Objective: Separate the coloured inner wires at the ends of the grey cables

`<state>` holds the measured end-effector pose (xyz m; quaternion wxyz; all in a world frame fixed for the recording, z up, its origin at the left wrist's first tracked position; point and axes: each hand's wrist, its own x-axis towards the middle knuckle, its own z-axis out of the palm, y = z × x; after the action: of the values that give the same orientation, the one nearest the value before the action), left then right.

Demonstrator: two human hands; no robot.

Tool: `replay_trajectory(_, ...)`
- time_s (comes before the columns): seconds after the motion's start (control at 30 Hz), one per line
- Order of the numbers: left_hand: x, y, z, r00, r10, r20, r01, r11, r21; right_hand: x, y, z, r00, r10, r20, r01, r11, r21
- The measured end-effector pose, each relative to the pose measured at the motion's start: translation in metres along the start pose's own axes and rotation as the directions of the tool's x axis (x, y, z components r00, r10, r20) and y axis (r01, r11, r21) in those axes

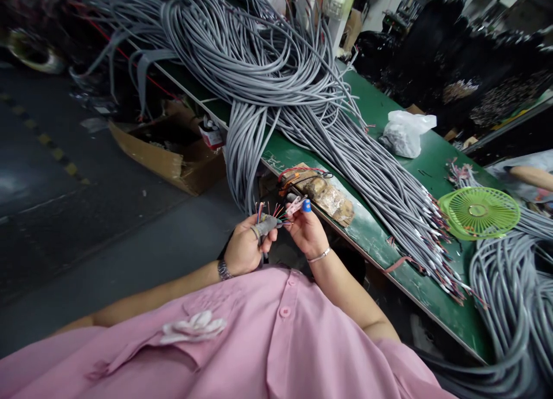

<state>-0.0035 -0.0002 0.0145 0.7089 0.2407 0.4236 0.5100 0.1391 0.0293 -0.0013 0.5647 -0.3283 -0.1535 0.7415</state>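
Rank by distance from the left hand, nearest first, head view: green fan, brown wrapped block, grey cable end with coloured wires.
1. Grey cable end: held in the left hand.
2. Brown wrapped block: to the right, at the near table edge.
3. Green fan: far right, beyond the block.

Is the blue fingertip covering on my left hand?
No, the blue fingertip covering is on a digit of your right hand.

My forearms [352,295] angle inward, hands close together. Left hand [247,249]: fingers curled in a grip. Right hand [307,235]: palm partly facing me.
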Motion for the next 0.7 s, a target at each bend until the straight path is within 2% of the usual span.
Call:
replay_trajectory(0.3,0.004,-0.007,-0.003,1.000,-0.012,0.021,0.011,0.999,0.043,0.004,0.002,0.004,0.999,-0.018,-0.045,0.022,0.996,0.084)
replay_trajectory(0.47,0.005,-0.011,-0.008,0.999,-0.005,0.040,0.003,0.998,0.055,0.002,0.001,-0.001,1.000,0.013,0.022,-0.014,0.999,0.046)
replay_trajectory(0.57,0.003,-0.011,-0.013,0.998,0.000,0.061,-0.005,0.997,0.075,0.000,-0.004,-0.009,0.994,0.086,0.065,-0.083,0.996,-0.040)
replay_trajectory(0.7,-0.001,-0.011,-0.019,0.996,-0.003,0.090,-0.009,0.991,0.131,-0.005,-0.017,-0.019,0.963,0.251,0.099,-0.213,0.931,-0.297)
